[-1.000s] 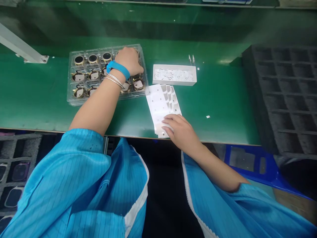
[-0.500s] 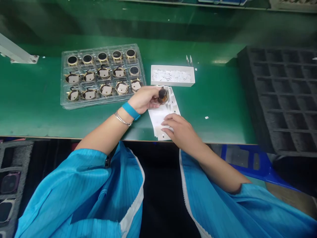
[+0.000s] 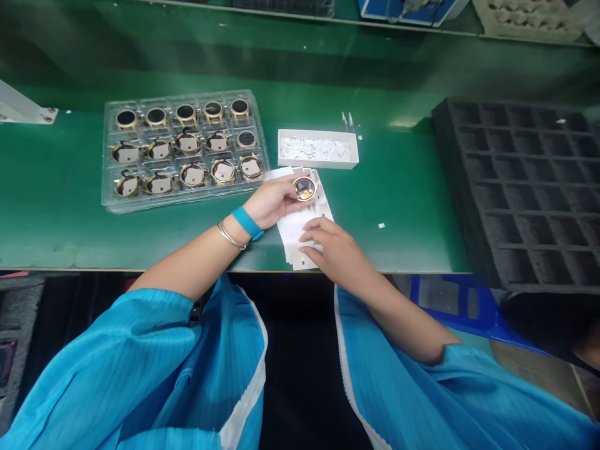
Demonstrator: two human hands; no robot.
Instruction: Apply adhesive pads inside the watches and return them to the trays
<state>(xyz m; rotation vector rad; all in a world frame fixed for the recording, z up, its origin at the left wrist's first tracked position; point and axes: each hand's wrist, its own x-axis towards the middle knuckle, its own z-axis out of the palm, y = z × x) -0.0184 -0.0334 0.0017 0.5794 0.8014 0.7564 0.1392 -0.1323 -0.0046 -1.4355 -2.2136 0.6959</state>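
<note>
My left hand (image 3: 272, 201) pinches a round gold-rimmed watch case (image 3: 304, 188) and holds it over a fanned stack of white sticker sheets (image 3: 296, 228) on the green bench. My right hand (image 3: 335, 250) rests on the near end of those sheets, fingers curled down onto the paper. A clear plastic tray (image 3: 107, 200) to the left carries several more round cases in rows; one cell at the right of its middle row looks different, holding a smaller dark piece.
A shallow white box (image 3: 317, 164) of small white pieces sits behind the sheets. Tweezers (image 3: 347, 119) lie beyond it. A black foam grid tray (image 3: 520, 187) fills the right side. A white bracket (image 3: 23, 109) stands far left. A blue stool (image 3: 457, 306) is below the bench edge.
My left hand left the tray with one round case and carried it right, over the sticker sheets. It has since turned the case face up. My right hand stayed on the sheets.
</note>
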